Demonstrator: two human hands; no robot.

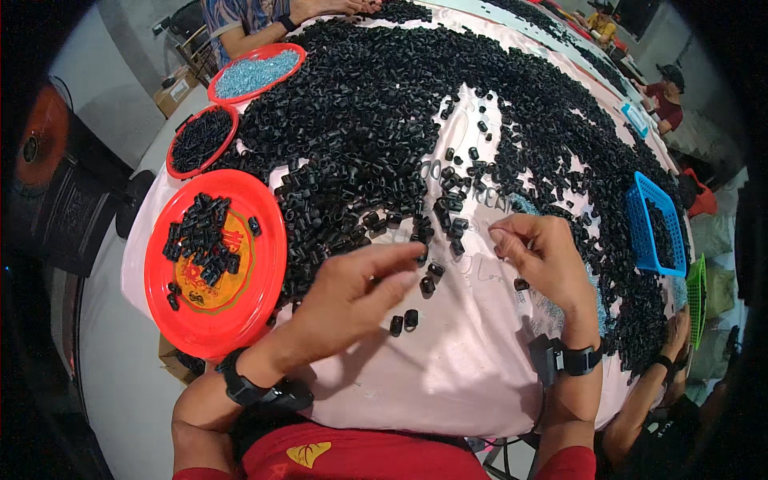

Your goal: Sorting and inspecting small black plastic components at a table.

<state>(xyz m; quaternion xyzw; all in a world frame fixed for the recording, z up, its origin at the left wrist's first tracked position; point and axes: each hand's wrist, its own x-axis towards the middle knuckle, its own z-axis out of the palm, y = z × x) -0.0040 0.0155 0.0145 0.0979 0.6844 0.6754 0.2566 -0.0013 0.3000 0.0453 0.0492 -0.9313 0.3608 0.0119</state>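
two hands sorting small black plastic pieces on a pink table

a view from above a person's own two hands, working at a pink-covered table (448, 376) heaped with small black plastic pieces (376, 104). the pile fills the far half of the table and thins out to scattered singles near the person.

the left hand (352, 292) reaches right, fingers loosely spread and open, its fingertips just touching the near edge of the pile; it grasps nothing that can be seen. a few loose pieces (404, 322) lie just beside it. the right hand (540, 256) is curled, thumb and fingers pinched together; whether it holds a piece cannot be told. both wrists wear black bands.

to the near left sits a red round tray (264, 280) holding a small cluster of the same pieces. farther left are two more red trays, one with black pieces (202, 140), one with pale blue bits (258, 72). a blue basket (652, 228) stands at the right. other people sit around the far and right edges.

the pieces look light, stiff and smooth, probably best pinched by their sides with the fingertips, one at a time.
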